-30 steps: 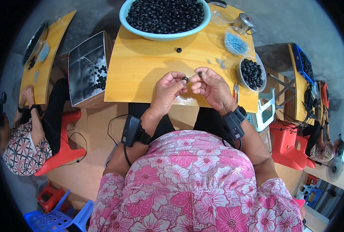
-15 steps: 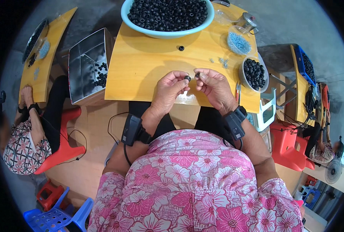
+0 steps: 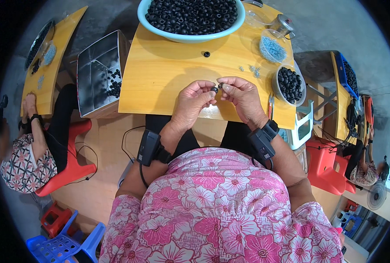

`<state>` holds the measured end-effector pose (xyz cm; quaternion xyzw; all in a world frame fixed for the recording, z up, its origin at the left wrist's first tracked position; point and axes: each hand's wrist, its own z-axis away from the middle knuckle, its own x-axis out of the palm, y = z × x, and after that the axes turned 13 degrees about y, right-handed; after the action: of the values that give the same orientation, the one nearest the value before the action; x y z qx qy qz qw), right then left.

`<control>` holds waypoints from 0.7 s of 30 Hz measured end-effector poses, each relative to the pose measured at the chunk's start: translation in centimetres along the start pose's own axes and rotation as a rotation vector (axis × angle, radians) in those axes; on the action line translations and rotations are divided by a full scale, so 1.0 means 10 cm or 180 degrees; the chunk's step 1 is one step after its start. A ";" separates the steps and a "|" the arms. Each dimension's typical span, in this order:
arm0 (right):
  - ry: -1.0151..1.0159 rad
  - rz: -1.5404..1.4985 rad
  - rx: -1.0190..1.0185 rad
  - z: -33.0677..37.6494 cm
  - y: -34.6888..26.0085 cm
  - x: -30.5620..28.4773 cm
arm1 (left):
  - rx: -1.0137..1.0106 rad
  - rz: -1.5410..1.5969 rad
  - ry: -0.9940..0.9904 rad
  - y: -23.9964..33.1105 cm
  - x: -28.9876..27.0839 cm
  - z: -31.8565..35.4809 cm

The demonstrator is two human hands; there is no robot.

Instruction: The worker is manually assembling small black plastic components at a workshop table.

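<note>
Over the near edge of the yellow table (image 3: 155, 94), my left hand (image 3: 189, 103) pinches a small round black part (image 3: 214, 89) between thumb and finger. Close beside it, my right hand (image 3: 244, 98) holds a tiny dark piece (image 3: 220, 86) in its fingertips; its exact kind is too small to make out. The two pieces nearly meet, and I cannot tell whether they touch. Farther off lies a single black ring-shaped part (image 3: 207, 54). At the far edge stands a light-blue basin (image 3: 194, 39) heaped with similar hollow black parts.
On the right are a tub of black pieces (image 3: 289, 84), a tub of pale-blue bits (image 3: 272, 49), a small loose pile (image 3: 254, 71) and a metal pitcher (image 3: 283, 24). A dark-lined box (image 3: 92, 79) stands left. People sit at other tables on both sides.
My right hand has moved left, bringing its piece closer to the black part in my left hand. The left hand has barely shifted.
</note>
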<state>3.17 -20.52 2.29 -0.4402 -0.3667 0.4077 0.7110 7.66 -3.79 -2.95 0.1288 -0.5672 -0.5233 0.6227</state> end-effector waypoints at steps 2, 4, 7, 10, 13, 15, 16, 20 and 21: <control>0.0017 0.0126 -0.0042 -0.01 -0.01 0.00 | 0.0001 -0.0006 0.0011 0.00 0.00 0.00; -0.0009 0.0219 -0.0092 -0.02 0.00 0.00 | -0.0003 -0.0031 0.0018 0.00 0.00 0.00; -0.0037 0.0350 -0.0217 -0.03 -0.01 0.00 | 0.0004 -0.0040 0.0014 0.00 0.00 0.00; -0.0096 0.0443 -0.0367 -0.05 0.02 -0.01 | 0.0026 -0.0036 0.0019 0.00 0.01 0.00; -0.0141 0.0582 -0.0504 -0.05 0.02 -0.01 | 0.0022 -0.0055 0.0023 0.00 0.01 0.00; -0.0130 0.0663 -0.0565 -0.06 0.02 0.00 | 0.0032 -0.0054 0.0024 0.00 0.01 0.00; -0.0128 0.0667 -0.0589 -0.07 0.03 -0.01 | 0.0040 -0.0049 0.0023 0.00 0.01 0.00; -0.0096 0.0665 -0.0659 -0.08 0.05 -0.04 | 0.0065 0.0031 -0.0008 -0.01 0.02 -0.01; -0.0095 0.0666 -0.0657 -0.07 0.05 -0.04 | 0.0076 0.0030 -0.0007 -0.01 0.03 0.00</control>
<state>3.54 -20.97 1.55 -0.5407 -0.3693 0.4463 0.6100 7.58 -4.07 -2.92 0.1329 -0.5747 -0.5137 0.6230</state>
